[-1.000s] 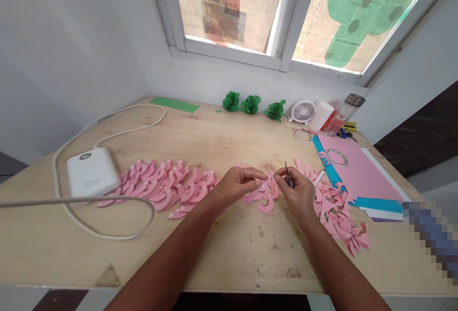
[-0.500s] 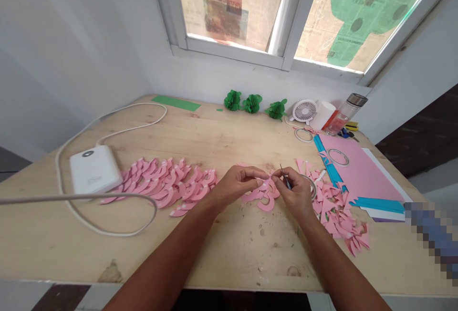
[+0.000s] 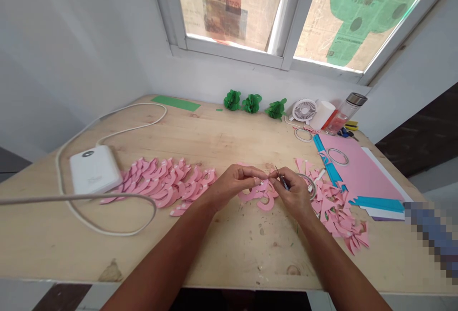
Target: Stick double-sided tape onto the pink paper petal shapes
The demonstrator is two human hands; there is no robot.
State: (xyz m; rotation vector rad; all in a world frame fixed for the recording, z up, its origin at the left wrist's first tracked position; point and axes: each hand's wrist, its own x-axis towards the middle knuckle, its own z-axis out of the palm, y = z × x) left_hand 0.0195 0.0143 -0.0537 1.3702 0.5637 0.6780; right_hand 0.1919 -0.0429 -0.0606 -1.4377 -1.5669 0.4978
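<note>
My left hand is closed in a pinch, thumb against forefinger, on the edge of a pink paper piece. Close beside it, the fingertips of my right hand meet the same paper. Tucked in that right hand is a slim dark pointed tool, its tip sticking up; its exact kind I cannot make out. A curved pink paper cutout lies on the table just below my fingertips, among a few others. To the left spread overlapping rows of curved pink cutouts with small white patches at their ends.
Pink scraps and a tape roll lie right of my right hand. Beyond are pink sheets and blue strips. A white power bank with a looping cable sits left. Green paper balls, a fan and a bottle stand behind.
My right hand has shifted slightly left, bringing its fingertips nearer to my left hand's. The dark tool moved along with it. My left hand stays nearly in place.
</note>
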